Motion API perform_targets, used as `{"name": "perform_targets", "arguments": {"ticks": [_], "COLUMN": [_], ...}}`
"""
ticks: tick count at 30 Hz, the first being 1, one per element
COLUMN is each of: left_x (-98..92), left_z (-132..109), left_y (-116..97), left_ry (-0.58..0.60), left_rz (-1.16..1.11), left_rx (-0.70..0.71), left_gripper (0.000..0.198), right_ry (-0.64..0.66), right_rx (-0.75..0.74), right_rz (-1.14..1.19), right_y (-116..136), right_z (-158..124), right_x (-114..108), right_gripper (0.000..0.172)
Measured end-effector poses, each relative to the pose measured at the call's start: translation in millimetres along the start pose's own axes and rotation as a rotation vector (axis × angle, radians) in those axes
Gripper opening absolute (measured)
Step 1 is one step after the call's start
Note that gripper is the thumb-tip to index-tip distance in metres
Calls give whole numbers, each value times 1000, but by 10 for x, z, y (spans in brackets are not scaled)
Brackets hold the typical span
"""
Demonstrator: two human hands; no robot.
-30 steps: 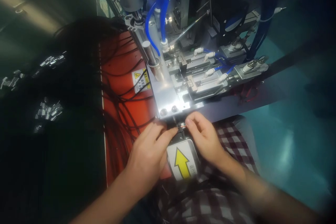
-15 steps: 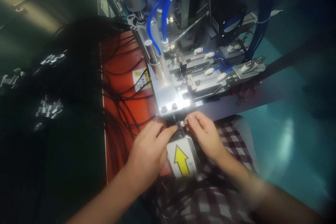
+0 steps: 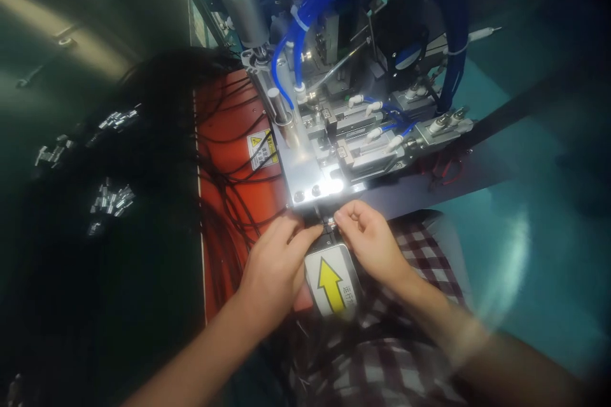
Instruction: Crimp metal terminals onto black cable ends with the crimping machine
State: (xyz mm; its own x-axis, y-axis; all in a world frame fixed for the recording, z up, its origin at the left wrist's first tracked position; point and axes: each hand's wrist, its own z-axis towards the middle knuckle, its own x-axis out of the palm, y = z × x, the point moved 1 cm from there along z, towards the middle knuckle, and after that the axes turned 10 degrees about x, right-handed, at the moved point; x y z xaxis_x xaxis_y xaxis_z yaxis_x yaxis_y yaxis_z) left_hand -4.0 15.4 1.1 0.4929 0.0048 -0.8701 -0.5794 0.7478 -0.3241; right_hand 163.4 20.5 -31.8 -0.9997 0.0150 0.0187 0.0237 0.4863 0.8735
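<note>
My left hand (image 3: 274, 267) and my right hand (image 3: 370, 241) meet just below the front edge of a metal machine plate (image 3: 305, 175). Both pinch a small shiny metal connector (image 3: 329, 226) on the end of a thin black cable, the left fingertips from the left, the right thumb and forefinger from the right. Directly under the connector sits a white label with a yellow arrow (image 3: 331, 280) pointing toward the machine. Many black cables (image 3: 229, 191) trail left across an orange panel (image 3: 229, 146).
The machine (image 3: 353, 133) carries blue air hoses (image 3: 305, 6), cylinders and white fittings. Small metal parts (image 3: 109, 200) lie in heaps on the dark surface at left. A yellow warning sticker (image 3: 261, 147) is on the orange panel. Checked fabric (image 3: 410, 248) covers my lap; teal floor lies right.
The view has shifted slightly, so the machine sits lower and more right in frame. Both hands stay pinched on the connector, fingers drawn a little closer together.
</note>
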Motion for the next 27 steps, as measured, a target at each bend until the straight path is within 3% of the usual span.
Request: {"name": "perform_targets", "arguments": {"ticks": [8,13,16,20,23,27], "left_x": [17,-130,-308,-474,-490,-446], "left_z": [-9,-175,-341,-475,-499,-505], "left_y": [11,148,294,424,441,402], "left_ry": [12,90,125,84,96,122], "left_rz": [-60,-84,-31,-66,-64,132], "left_rx": [-72,-161,-126,-81,-28,64], "left_gripper": [31,14,8,11,17,27], "right_ry": [61,73,77,78,77,80], "right_rx": [22,6,1,-8,-14,-19], "right_rz": [68,57,56,51,44,39], "right_y": [-25,-23,-25,-27,-28,-27], "right_z": [5,6,11,16,18,18], "right_x": [9,-3,-8,-12,-15,-15], "right_gripper": [32,34,34,35,35,36]}}
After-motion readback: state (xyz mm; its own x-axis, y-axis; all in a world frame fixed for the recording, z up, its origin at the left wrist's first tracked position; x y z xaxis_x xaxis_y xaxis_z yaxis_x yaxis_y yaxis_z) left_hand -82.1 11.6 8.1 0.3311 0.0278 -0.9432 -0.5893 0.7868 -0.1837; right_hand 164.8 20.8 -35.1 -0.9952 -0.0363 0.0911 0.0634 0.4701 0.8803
